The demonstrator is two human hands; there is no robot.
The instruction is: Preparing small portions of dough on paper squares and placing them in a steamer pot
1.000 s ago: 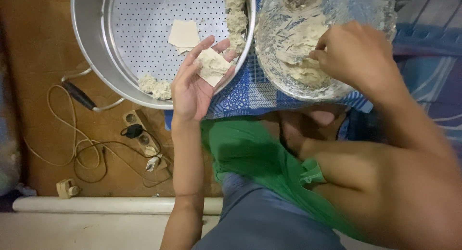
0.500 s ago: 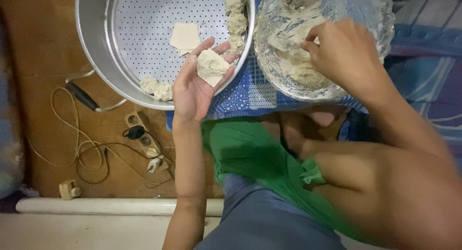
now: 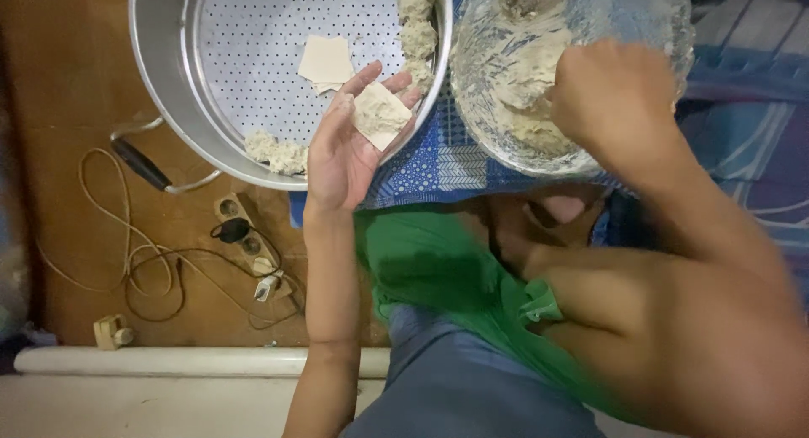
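Fingers (image 3: 371,80) cradle wrapper (image 3: 381,116); glass bowl (image 3: 657,16) holds filling (image 3: 527,84).

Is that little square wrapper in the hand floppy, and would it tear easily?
Probably floppy: the wrapper lies thin and flat across the left hand, following the palm. It looks soft like dough, so it likely tears or sticks if pulled. Probably very light.

1 head-worn camera looks steeply down from close above, left hand (image 3: 354,143) near centre, steamer pan (image 3: 160,75) far left.

Right hand's (image 3: 611,92) fingertips, hidden inside glass bowl (image 3: 649,16)
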